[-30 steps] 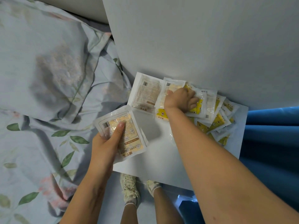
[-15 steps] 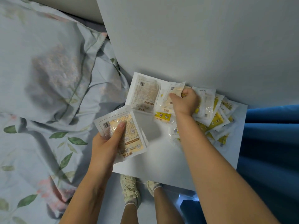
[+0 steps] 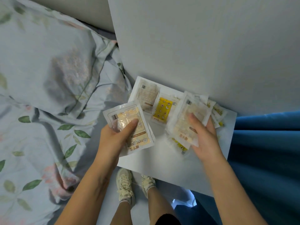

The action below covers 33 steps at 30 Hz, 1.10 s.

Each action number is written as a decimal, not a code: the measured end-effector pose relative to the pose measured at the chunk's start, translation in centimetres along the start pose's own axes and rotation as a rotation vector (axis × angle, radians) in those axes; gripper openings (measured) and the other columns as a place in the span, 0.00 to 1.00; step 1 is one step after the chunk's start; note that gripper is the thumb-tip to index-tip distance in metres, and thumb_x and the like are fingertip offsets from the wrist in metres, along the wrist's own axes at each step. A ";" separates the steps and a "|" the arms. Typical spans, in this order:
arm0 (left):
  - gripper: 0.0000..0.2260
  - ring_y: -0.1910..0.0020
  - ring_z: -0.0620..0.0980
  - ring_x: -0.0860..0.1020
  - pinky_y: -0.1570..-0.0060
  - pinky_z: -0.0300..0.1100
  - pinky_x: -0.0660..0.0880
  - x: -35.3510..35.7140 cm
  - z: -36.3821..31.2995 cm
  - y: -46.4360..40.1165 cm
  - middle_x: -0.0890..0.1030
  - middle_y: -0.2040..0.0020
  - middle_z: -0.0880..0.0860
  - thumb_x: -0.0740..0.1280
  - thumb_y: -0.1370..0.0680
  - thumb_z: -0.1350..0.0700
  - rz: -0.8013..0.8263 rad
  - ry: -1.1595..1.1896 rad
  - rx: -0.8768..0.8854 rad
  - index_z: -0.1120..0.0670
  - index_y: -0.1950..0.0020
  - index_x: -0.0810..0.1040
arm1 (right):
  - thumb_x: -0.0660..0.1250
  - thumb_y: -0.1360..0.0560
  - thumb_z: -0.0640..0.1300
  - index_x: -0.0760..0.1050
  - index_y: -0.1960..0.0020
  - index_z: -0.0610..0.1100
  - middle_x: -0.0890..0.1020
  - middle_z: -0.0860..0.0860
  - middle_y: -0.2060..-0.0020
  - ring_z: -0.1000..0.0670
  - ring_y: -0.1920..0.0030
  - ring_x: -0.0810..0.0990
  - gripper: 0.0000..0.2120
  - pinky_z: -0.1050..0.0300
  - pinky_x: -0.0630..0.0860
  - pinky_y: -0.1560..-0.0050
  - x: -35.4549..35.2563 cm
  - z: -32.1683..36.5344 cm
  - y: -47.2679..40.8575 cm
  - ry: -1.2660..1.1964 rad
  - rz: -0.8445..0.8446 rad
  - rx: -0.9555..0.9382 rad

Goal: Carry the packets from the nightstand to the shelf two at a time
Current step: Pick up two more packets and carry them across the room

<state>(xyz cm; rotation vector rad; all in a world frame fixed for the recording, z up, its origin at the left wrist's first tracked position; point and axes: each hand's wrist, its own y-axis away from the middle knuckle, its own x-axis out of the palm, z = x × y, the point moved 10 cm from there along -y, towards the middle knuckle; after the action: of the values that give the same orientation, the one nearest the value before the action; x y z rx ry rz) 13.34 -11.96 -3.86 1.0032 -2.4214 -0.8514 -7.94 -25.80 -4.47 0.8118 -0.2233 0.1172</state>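
Your left hand [image 3: 116,138] grips one beige packet [image 3: 129,127]; your right hand [image 3: 204,138] holds another packet [image 3: 186,120] above the tabletop [image 3: 170,161], over the remaining packets [image 3: 162,109].

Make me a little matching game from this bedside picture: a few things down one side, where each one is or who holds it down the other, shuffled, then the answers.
Things
1. beige packet with barcode
2. pale packet
3. yellow packet
4. blue curtain

Places
A. lying flat on the white nightstand, untouched
B. held in the left hand
C. hanging beside the nightstand's right edge
D. held in the right hand

Pairs: 1-B, 2-D, 3-A, 4-C
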 end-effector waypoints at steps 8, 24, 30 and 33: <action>0.06 0.58 0.54 0.85 0.59 0.46 0.82 -1.8 -12.8 12.6 0.86 0.55 0.57 0.72 0.26 0.60 -0.081 -0.008 0.238 0.57 0.50 0.82 | 0.70 0.35 0.43 0.78 0.44 0.49 0.87 0.50 0.54 0.51 0.56 0.86 0.19 0.54 0.82 0.65 9.4 6.1 12.5 0.120 0.359 0.071; 0.11 0.55 0.55 0.85 0.52 0.52 0.81 -26.7 -11.2 50.7 0.86 0.55 0.55 0.74 0.28 0.57 -0.700 0.235 0.428 0.56 0.48 0.80 | 0.76 0.32 0.43 0.81 0.50 0.42 0.87 0.47 0.58 0.47 0.57 0.87 0.12 0.50 0.83 0.56 24.8 -1.8 46.4 0.790 0.983 -0.141; 0.16 0.54 0.59 0.84 0.48 0.57 0.79 -34.4 2.2 69.8 0.85 0.53 0.59 0.74 0.31 0.56 -0.968 0.467 0.420 0.60 0.46 0.80 | 0.73 0.28 0.41 0.80 0.49 0.42 0.87 0.48 0.57 0.50 0.58 0.87 0.08 0.58 0.82 0.62 23.3 -14.9 63.7 0.941 1.278 -0.087; 0.10 0.54 0.57 0.85 0.50 0.55 0.80 -37.2 9.1 79.0 0.86 0.53 0.58 0.72 0.27 0.61 -1.144 0.583 0.415 0.59 0.47 0.80 | 0.73 0.28 0.39 0.80 0.49 0.41 0.87 0.46 0.56 0.48 0.58 0.87 0.09 0.55 0.82 0.61 21.7 -21.7 72.0 1.026 1.430 -0.010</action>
<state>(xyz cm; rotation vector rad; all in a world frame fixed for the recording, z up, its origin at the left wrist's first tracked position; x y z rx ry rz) -6.19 63.08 37.35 2.4503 -1.4065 -0.2189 2.79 39.61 37.09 0.3563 0.2167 1.8193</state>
